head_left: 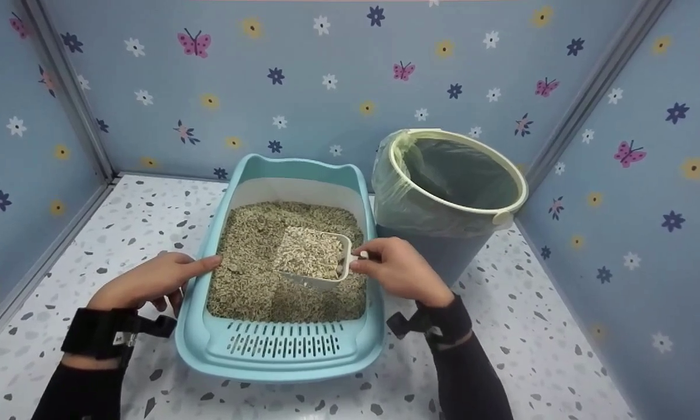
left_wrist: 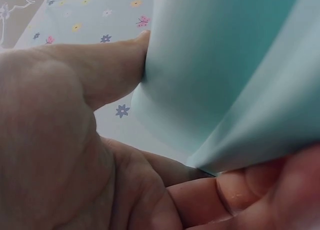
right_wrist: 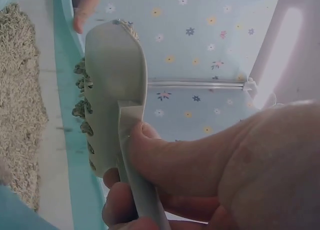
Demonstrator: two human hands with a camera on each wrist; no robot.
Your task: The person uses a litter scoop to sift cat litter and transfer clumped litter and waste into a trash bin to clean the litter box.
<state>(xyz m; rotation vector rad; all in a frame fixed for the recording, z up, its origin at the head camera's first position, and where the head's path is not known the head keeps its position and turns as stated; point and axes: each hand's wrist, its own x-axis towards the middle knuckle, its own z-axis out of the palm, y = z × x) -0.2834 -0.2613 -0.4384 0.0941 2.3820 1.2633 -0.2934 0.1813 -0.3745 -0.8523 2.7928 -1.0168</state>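
A turquoise litter box (head_left: 280,368) stands on the floor, holding a bed of pellet litter (head_left: 248,245). My left hand (head_left: 146,279) grips its left rim, thumb over the edge and fingers underneath; the left wrist view shows the turquoise wall (left_wrist: 200,64) between them. Over the right half of the litter, my right hand (head_left: 405,271) pinches the handle of a pale litter scoop (head_left: 346,256). Paler litter fills the scoop. Dark bits poke through the slots of the scoop (right_wrist: 112,64) in the right wrist view. Whether its underside touches the litter bed is unclear.
Right behind the box stands a bin (head_left: 443,245) with a cream rim and a translucent yellowish-green liner (head_left: 394,192). Flowered blue panels (head_left: 326,76) wall the back and both sides. A slotted step (head_left: 283,338) forms the box's front. The floor (head_left: 169,210) is speckled white.
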